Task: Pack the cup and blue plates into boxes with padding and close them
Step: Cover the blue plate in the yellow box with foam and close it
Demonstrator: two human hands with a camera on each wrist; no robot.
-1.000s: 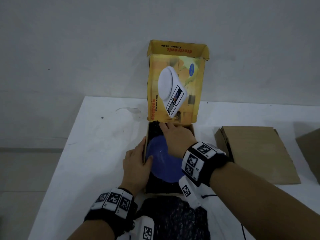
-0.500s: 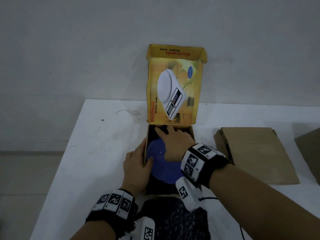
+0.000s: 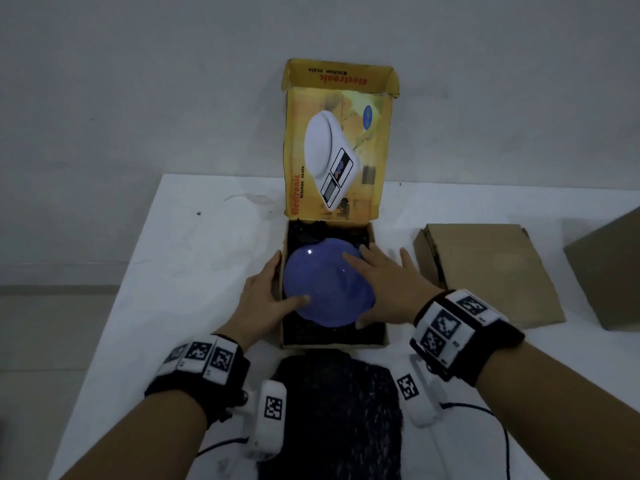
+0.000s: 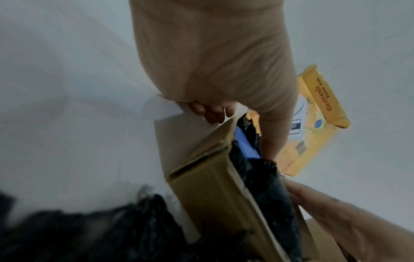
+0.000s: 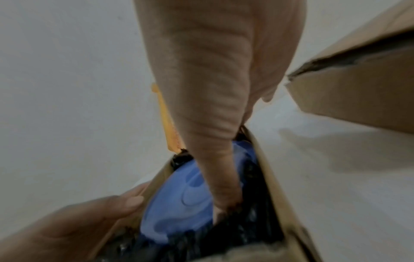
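A blue plate (image 3: pixel 322 285) lies on black padding (image 3: pixel 304 233) inside the open yellow box (image 3: pixel 332 341), whose lid (image 3: pixel 339 140) stands upright. My left hand (image 3: pixel 266 292) holds the box's left wall, fingers outside and thumb inside resting on the plate's near left rim. In the left wrist view those fingers (image 4: pixel 210 113) curl against the wall (image 4: pixel 212 186). My right hand (image 3: pixel 384 282) lies with straight, spread fingers on the plate's right side. Its thumb (image 5: pixel 215 168) reaches down to the plate (image 5: pixel 179 203) edge. No cup is in view.
A loose sheet of black padding (image 3: pixel 339 403) lies on the white table (image 3: pixel 173 271) just in front of the box. A flat brown cardboard box (image 3: pixel 485 268) sits to the right, and another brown box (image 3: pixel 609 271) stands at the right edge.
My right hand has drawn back from the far end of the box to the plate's right side, uncovering most of the plate. The left hand has kept its hold on the wall.
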